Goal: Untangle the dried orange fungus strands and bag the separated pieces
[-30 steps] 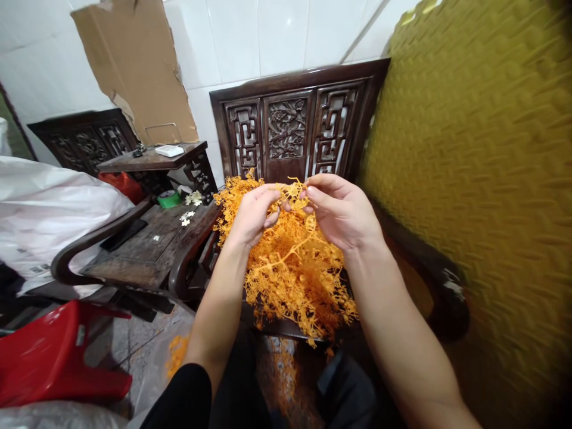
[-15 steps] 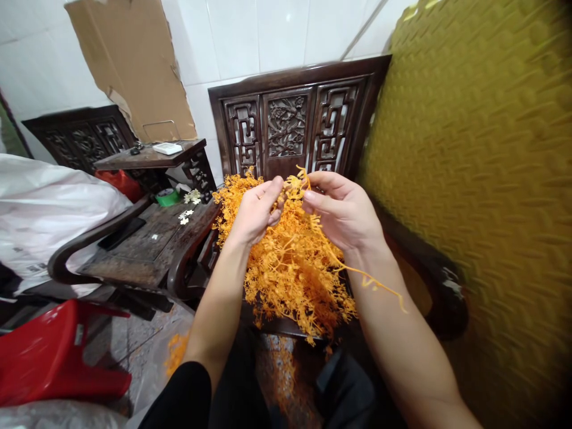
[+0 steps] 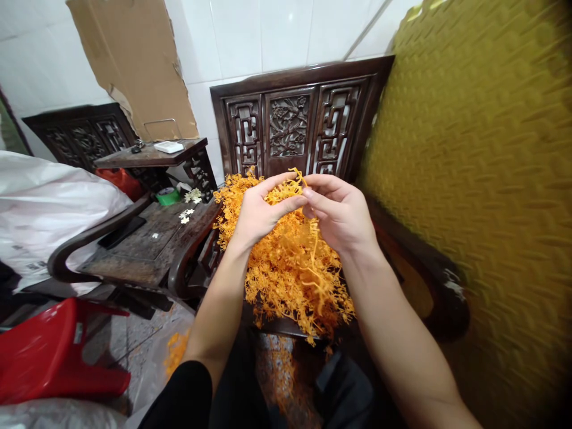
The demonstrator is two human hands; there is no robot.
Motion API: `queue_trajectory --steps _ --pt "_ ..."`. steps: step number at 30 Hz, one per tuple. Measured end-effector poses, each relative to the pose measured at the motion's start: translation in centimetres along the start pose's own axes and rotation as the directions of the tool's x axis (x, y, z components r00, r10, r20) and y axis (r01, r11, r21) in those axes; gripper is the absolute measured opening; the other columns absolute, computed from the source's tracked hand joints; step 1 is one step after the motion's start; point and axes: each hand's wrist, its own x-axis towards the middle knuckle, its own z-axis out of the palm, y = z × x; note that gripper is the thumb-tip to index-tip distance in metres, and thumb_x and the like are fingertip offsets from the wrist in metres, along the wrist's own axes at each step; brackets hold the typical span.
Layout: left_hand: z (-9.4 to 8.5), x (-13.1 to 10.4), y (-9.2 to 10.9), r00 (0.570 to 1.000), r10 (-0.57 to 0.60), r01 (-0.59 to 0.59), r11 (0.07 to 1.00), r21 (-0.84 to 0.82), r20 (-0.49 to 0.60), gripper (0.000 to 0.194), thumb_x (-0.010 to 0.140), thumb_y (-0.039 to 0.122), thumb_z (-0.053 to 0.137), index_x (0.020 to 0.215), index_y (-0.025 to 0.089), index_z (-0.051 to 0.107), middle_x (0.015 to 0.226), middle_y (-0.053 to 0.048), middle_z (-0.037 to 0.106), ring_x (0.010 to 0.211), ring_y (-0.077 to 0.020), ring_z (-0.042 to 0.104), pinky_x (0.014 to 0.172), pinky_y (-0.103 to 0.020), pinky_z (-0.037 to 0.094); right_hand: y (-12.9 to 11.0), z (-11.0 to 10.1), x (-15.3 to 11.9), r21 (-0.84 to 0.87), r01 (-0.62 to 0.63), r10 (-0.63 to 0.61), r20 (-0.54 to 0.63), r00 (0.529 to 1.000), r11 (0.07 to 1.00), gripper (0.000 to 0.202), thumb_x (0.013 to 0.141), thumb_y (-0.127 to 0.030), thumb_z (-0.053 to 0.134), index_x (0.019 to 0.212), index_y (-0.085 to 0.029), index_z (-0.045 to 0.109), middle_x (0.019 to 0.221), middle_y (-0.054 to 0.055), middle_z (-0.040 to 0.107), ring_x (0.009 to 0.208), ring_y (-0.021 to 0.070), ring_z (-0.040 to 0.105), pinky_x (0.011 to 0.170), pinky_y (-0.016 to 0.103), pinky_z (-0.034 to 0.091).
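White tiles [image 3: 241, 36] line the wall behind a carved dark chair [image 3: 288, 76], and a yellow textured mat [image 3: 473, 179] stands at its right. On the chair lies a heap of orange sprigs [image 3: 286, 286]. Above it, my left hand [image 3: 259, 213] curls thumb and forefinger around an orange cluster [image 3: 286, 190], while my right hand [image 3: 346, 213] pinches its edge between thumb and fingertips.

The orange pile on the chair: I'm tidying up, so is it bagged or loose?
Loose: the orange pile lies spread on the chair, its strands bare, with no bag around them.
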Motion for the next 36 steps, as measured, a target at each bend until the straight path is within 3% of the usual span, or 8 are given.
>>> queue_trajectory --steps 6,13,16,23,27,30,33,36 --pt "0.9 -0.3 -0.6 0.997 -0.05 0.042 0.99 -0.133 -0.057 0.028 0.082 0.045 0.085 0.091 0.021 0.075 0.087 -0.002 0.074 0.079 -0.0126 0.066 0.068 -0.023 0.05 -0.1 0.4 -0.2 0.046 -0.054 0.052 0.034 0.998 0.997 0.03 0.066 -0.031 0.095 0.084 -0.023 0.073 0.068 -0.003 0.06 0.057 0.0088 0.048 0.052 0.026 0.039" --pt "1.6 -0.1 -0.6 0.979 -0.203 0.193 0.86 -0.473 0.029 0.033 0.085 0.046 0.08 0.08 0.021 0.06 0.055 0.01 0.038 0.041 -0.0031 0.025 0.042 -0.022 0.016 0.4 1.4 -1.0 -0.141 0.13 -0.133 -0.013 0.991 0.981 0.023 0.078 -0.037 0.089 0.091 -0.024 0.074 0.079 -0.001 0.064 0.062 0.0107 0.05 0.056 0.028 0.044" --pt "2.5 -0.1 -0.7 0.957 -0.291 0.244 0.79 -0.562 0.008 0.025 0.088 0.035 0.075 0.078 0.02 0.056 0.055 0.009 0.038 0.04 -0.0024 0.024 0.041 -0.021 0.014 0.6 1.8 -1.4 -0.396 0.313 -0.348 -0.016 0.937 0.863 0.005 0.086 -0.023 0.078 0.083 -0.023 0.074 0.086 0.002 0.067 0.079 0.016 0.062 0.073 0.033 0.053" --pt "4.3 0.7 -3.2 0.89 -0.425 0.235 0.74 -0.63 -0.167 0.028 0.092 0.027 0.072 0.077 0.019 0.051 0.055 0.009 0.042 0.04 -0.002 0.028 0.042 -0.021 0.016 1.2 1.7 -2.3 -0.713 0.517 -0.578 0.192 0.793 0.473 0.022 0.094 -0.009 0.06 0.085 -0.024 0.073 0.087 0.005 0.067 0.082 0.0185 0.064 0.072 0.037 0.053" --pt "1.7 2.2 -6.4 0.748 -0.584 0.262 0.698 -0.667 -0.317 0.04 0.092 0.035 0.077 0.076 0.021 0.042 0.054 0.013 0.033 0.04 -0.0023 0.021 0.043 -0.021 0.012 -0.6 2.3 -4.2 -0.748 0.537 -0.642 0.196 0.741 0.391 0.018 0.094 -0.013 0.065 0.094 -0.028 0.075 0.098 0.007 0.07 0.093 0.0239 0.066 0.082 0.044 0.055" --pt "0.6 2.2 -6.8 0.799 -0.565 0.283 0.655 -0.701 -0.205 0.037 0.094 0.037 0.071 0.078 0.021 0.042 0.059 0.01 0.042 0.04 -0.0019 0.023 0.042 -0.022 0.011 -1.9 2.1 -3.9 -0.69 0.467 -0.628 0.023 0.778 0.553 0.01 0.093 -0.02 0.071 0.093 -0.029 0.074 0.097 0.005 0.068 0.088 0.0225 0.064 0.077 0.042 0.054" --pt "1.3 1.5 -4.9 0.891 -0.448 0.29 0.676 -0.677 -0.066 0.022 0.095 0.031 0.06 0.081 0.02 0.047 0.074 0.004 0.061 0.04 -0.001 0.03 0.041 -0.021 0.014 -2.1 0.8 -1.8 -0.368 0.298 -0.359 -0.107 0.927 0.881 0.011 0.087 -0.031 0.08 0.088 -0.028 0.07 0.086 0.001 0.061 0.062 0.0129 0.05 0.055 0.032 0.043" --pt "1.9 0.7 -2.6 0.919 -0.394 0.295 0.729 -0.618 -0.025 0.017 0.092 0.029 0.057 0.079 0.019 0.051 0.092 -0.002 0.074 0.04 -0.0006 0.032 0.04 -0.022 0.014 -2.1 -0.7 0.1 -0.174 0.148 -0.171 -0.124 0.977 0.973 0.026 0.076 -0.037 0.089 0.085 -0.027 0.067 0.082 -0.001 0.056 0.062 0.0107 0.047 0.051 0.027 0.039"
